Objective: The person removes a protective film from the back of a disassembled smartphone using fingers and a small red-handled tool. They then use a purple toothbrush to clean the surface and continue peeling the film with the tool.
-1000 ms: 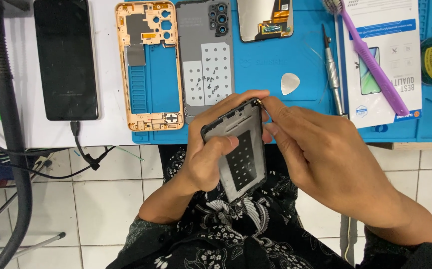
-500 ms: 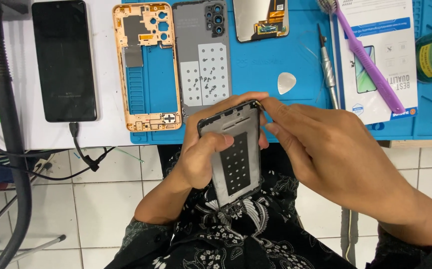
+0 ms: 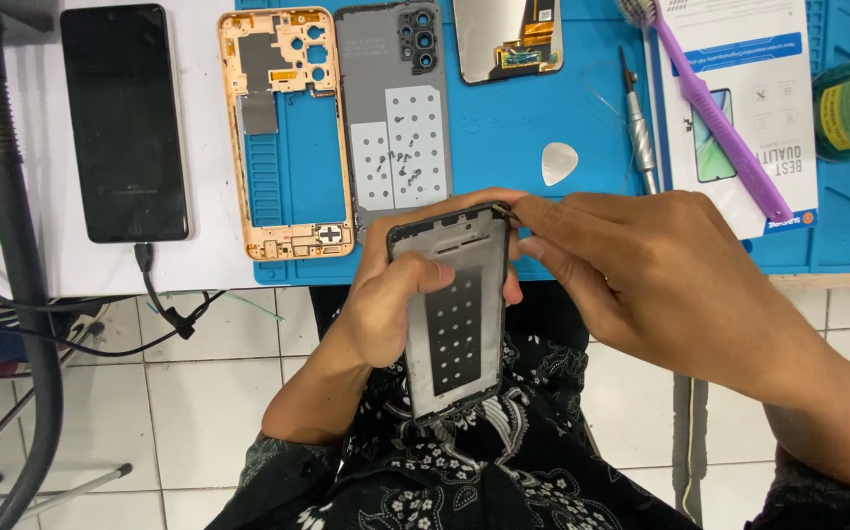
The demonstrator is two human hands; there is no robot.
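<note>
Right hand (image 3: 680, 285): fingers pinched together at the upper right corner of the phone frame (image 3: 454, 314); a small dark item appears to be nipped between the fingertips there, though its kind cannot be told.

Left hand (image 3: 400, 299): fingers wrapped round the frame from behind and from its left edge, thumb laid across the front face. The frame is gripped firmly.

Phone frame: black-rimmed, pale inner plate with a dark perforated panel. It is held over the lap, just off the near edge of the worktop (image 3: 209, 265). Its long axis runs away from the body, top end toward the worktop, slightly tilted. The corner being worked lies at the right fingertips; the left hand serves as the support.

Beyond, on the blue mat (image 3: 592, 118): orange mid-frame (image 3: 283, 137), grey back cover (image 3: 395, 128), display panel (image 3: 508, 39), white pick (image 3: 559, 163), screwdriver (image 3: 641, 128), purple brush (image 3: 709, 98).

Off the mat, at left: black phone (image 3: 126, 123), cabled.
</note>
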